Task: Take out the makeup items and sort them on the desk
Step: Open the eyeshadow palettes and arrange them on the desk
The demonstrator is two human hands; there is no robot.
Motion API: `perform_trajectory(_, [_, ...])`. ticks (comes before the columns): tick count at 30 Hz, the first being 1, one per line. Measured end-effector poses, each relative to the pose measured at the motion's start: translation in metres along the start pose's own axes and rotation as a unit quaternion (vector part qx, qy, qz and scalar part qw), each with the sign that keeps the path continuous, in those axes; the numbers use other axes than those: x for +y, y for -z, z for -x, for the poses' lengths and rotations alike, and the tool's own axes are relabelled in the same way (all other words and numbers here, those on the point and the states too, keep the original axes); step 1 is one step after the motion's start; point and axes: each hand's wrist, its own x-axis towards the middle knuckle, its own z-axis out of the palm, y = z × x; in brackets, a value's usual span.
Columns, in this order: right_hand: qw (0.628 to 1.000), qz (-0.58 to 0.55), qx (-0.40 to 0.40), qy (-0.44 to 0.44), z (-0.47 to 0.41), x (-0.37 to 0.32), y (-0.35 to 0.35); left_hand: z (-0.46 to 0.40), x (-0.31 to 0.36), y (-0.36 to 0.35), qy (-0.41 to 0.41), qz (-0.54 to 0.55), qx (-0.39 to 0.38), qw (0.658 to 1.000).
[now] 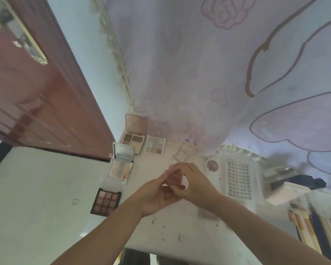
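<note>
Two bare forearms reach in from the near edge and meet over the middle of the white desk (pixel 161 236). The left hand (pixel 157 196) lies palm up with its fingers curled up to a small pink translucent item (pixel 173 178), and the right hand (pixel 191 182) comes over from the right, its thumb and fingers pinching the same item, so both hands are closed on it just above the desk (what the item is cannot be told through the blur).

Along the left edge of the desk lie four palettes in a loose line: nearest, a dark palette (pixel 105 202) with nine brown and peach pans; beyond it a white mirrored compact (pixel 121 163), open; then a brown open palette (pixel 133 133) with its lid standing up; and just right of that a pale nine-pan palette (pixel 154 145).

To the right of the hands sit a small round pot (pixel 212 165) and a white tray of false lashes (pixel 238 178). At the near right edge lie brushes and pencils (pixel 311 226), blurred. A printed curtain (pixel 218 73) hangs behind the desk
</note>
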Motion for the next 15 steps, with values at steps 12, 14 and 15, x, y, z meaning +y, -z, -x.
perform_trajectory(12, [0.964, -0.196, -0.048, -0.173, -0.06, -0.023, -0.009, 0.023, 0.005, 0.043, -0.007, 0.204, 0.05, 0.978])
perform_trajectory(14, [0.97, -0.162, -0.049, -0.176, -0.073, -0.023, -0.021, 0.019, 0.006, 0.047, -0.031, 0.248, 0.093, 0.964])
perform_trajectory(15, [0.972, -0.148, -0.04, -0.178, -0.08, -0.022, -0.026, 0.018, 0.007, 0.048, -0.045, 0.261, 0.118, 0.957])
